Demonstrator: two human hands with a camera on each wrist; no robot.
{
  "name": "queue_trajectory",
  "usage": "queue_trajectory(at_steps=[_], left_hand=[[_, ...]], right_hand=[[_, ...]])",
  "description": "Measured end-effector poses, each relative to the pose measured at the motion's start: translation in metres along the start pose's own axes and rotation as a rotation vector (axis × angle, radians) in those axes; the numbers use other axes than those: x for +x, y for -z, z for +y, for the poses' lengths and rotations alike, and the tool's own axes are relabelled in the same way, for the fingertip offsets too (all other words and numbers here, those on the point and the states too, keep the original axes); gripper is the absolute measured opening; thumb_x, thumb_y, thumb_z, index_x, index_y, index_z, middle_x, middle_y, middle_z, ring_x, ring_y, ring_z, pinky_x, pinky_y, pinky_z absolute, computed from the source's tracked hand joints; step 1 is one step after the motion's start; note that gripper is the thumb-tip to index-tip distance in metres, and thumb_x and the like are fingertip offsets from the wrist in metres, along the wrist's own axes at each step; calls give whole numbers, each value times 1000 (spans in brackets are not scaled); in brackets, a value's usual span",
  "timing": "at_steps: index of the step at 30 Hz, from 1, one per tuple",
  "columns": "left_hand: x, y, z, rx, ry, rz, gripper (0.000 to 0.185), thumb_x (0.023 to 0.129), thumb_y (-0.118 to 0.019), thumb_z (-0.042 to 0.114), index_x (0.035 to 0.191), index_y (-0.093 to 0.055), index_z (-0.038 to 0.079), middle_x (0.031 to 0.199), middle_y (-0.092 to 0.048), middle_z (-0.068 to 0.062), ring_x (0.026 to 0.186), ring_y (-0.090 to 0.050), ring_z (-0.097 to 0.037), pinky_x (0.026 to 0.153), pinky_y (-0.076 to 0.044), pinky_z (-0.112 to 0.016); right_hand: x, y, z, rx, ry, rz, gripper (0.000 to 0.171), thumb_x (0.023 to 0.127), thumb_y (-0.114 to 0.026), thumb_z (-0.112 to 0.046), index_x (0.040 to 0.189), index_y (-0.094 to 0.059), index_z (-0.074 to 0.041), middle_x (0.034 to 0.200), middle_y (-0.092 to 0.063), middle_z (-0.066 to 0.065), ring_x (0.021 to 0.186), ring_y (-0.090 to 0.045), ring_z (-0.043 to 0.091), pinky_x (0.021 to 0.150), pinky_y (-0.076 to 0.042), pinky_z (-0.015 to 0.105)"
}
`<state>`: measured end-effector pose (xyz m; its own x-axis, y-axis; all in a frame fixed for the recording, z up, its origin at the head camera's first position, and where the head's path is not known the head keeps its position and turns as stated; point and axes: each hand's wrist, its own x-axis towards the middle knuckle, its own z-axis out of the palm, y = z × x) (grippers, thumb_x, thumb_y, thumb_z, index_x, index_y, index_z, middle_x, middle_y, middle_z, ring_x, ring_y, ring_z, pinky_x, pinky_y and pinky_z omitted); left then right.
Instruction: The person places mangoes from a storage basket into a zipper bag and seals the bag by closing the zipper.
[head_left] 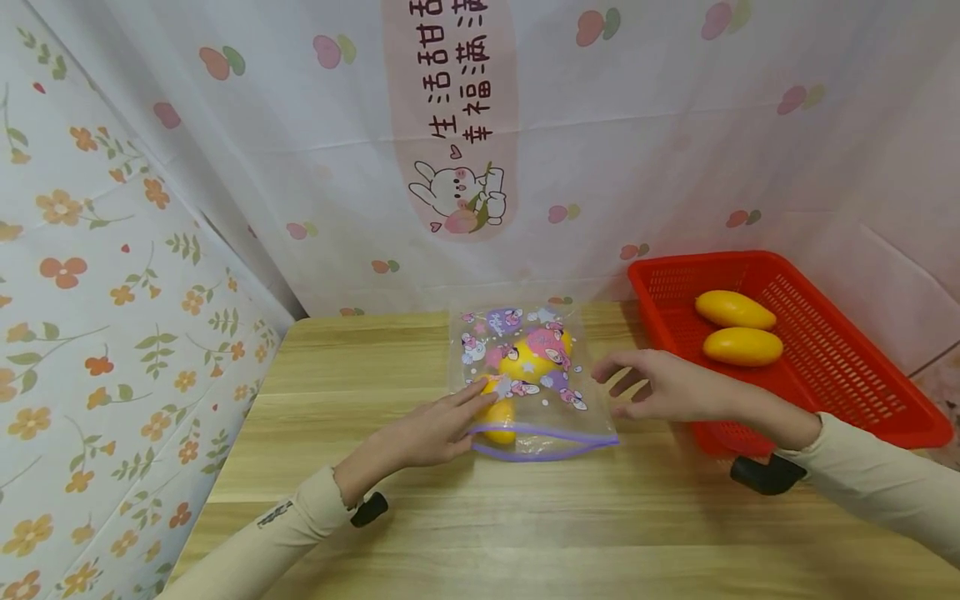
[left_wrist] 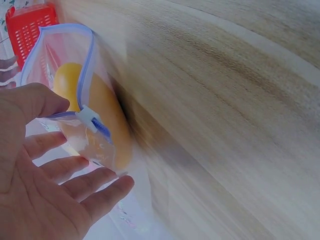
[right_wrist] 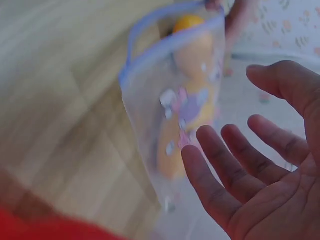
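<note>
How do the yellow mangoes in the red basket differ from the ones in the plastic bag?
The two yellow mangoes in the red plastic basket lie bare and untouched, side by side. The yellow mangoes in the clear cartoon-printed zip bag are partly hidden behind its print, with the left hand touching the bag. All look alike in colour.

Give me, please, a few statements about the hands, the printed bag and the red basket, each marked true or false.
1. Two yellow mangoes lie in the red basket. True.
2. The zip bag is empty. False: yellow fruit shows inside it.
3. The left hand touches the bag near its purple zip edge. True.
4. The right hand grips a mango. False: its fingers are spread and hold nothing, beside the bag.
5. The basket stands on the left of the wooden table. False: it stands at the right side.
</note>
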<state>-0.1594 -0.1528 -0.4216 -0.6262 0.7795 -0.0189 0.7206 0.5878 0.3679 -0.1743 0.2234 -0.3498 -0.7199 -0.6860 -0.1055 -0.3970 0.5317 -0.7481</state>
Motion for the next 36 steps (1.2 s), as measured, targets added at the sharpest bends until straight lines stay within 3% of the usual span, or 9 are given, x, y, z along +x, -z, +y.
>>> queue_trajectory(at_steps=[8,12,20,29,36], left_hand=[[0,1,1,12,-9,3,66,98,-65,10,156,-35,1,163,-22,-24,138,-43,-40,94,-53,-42],[-1,2,1,8,-14,6,65,99,-65,10,156,-36,1,163,-22,-24,138,-42,-40,98,-52,-44],[1,1,1,19,-6,-2,64,99,-64,11,156,-35,0,162,-22,-25,137,-44,-41,100,-50,-45],[0,1,1,20,-10,3,64,99,-64,11,155,-36,0,162,-23,-25,138,-43,-40,101,-49,-45],[0,0,-1,14,-7,-1,64,99,-63,11,156,-35,0,162,-22,-25,138,-43,-40,101,-49,-45]], right_hand=[[-11,31,-1,-350,-4,72,65,85,-85,-30,140,-55,-9,137,-59,7,121,-58,31,95,-53,50],[-16,49,1,-446,-47,77,73,85,-85,-34,144,-51,-9,142,-55,11,125,-53,34,98,-49,55],[-20,80,14,-532,-87,98,78,83,-86,-32,147,-48,-7,146,-50,18,129,-48,38,100,-46,60],[-26,106,47,-553,-169,121,82,80,-88,-31,146,-47,-4,144,-47,24,128,-44,43,99,-41,68],[-38,119,70,-552,-184,137,78,80,-87,-30,142,-50,0,140,-50,27,126,-44,48,97,-40,71]])
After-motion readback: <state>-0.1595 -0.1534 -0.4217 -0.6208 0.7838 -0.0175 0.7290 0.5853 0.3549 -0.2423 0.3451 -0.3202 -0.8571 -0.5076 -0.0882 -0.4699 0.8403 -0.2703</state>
